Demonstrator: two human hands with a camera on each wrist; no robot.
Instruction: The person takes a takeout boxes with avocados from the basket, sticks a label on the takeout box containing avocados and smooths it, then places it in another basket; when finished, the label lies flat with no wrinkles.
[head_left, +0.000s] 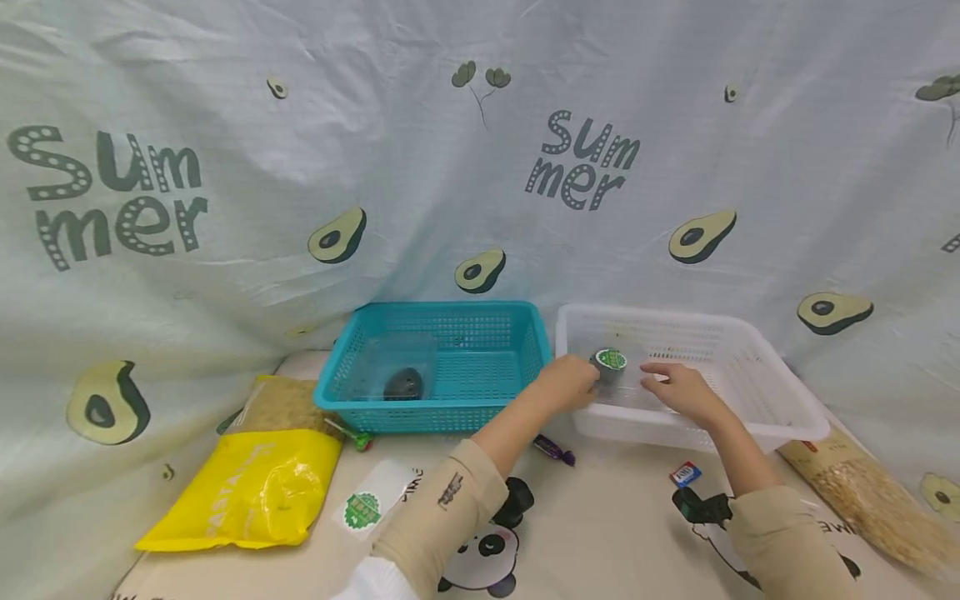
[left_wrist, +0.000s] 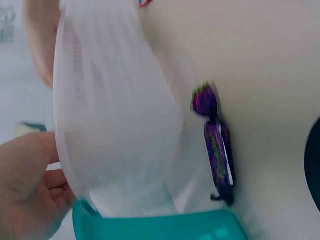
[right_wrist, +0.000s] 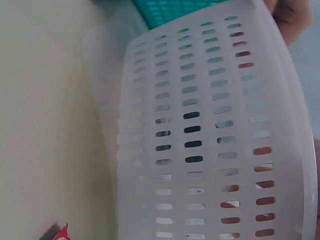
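Note:
In the head view, my left hand reaches over the near left rim of the white basket, its fingers bent. Right beside those fingers lies a dark round item with a green round label, in what looks like clear plastic packaging inside the basket. My left hand shows behind the basket rim in the left wrist view; I cannot tell whether it grips the packaging. Over the same basket, my right hand points leftward, thumb and forefinger apart, with nothing between them. The basket wall hides most of it in the right wrist view.
A teal basket at left holds a clear box with a dark item. In front lie a purple-wrapped candy, a small red-and-blue packet and a green-labelled sheet. A yellow bag and an oat-like bag flank the baskets.

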